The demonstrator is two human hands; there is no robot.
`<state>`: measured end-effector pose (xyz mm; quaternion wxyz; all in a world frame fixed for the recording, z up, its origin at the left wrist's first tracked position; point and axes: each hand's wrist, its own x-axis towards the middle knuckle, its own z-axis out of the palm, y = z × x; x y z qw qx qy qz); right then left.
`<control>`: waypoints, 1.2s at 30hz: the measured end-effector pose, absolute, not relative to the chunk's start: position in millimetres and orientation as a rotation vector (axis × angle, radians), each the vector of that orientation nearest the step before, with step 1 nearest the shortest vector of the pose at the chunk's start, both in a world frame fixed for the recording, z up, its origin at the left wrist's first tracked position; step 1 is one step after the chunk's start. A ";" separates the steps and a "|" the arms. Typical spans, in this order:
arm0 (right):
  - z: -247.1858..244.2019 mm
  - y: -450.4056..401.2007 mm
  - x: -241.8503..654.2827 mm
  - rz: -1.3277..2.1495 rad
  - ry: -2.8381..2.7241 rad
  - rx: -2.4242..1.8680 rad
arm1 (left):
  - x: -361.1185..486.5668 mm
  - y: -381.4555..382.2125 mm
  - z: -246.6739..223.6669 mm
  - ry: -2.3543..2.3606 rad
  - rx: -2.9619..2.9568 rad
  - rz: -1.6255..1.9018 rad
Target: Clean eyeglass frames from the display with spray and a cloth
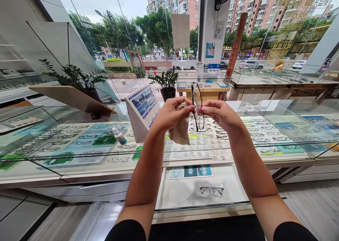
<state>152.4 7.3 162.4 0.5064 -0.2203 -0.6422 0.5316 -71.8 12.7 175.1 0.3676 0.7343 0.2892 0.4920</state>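
Note:
A pair of dark-framed glasses (196, 92) is held up on edge between my two hands, above the glass counter. My left hand (176, 112) is closed, pinching the near side of the frame, with a beige cloth (180, 130) hanging from its palm and fingers. From the other side, my right hand (217, 112) grips the glasses with thumb and fingertips. Below, a pair of glasses in a clear plastic bag (212, 191) lies in an open white drawer (180, 196).
Rows of glasses lie inside the glass display counter (148, 158). On the counter stand a white spray bottle (119, 136), a desk calendar (140, 110) and a potted plant (167, 87). A tilted wooden board (71, 99) is at the left, before another plant.

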 end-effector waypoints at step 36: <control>168.0 12.2 179.8 1.381 -1.366 -0.620 | -72.7 -5.5 179.7 1.232 2.291 1.745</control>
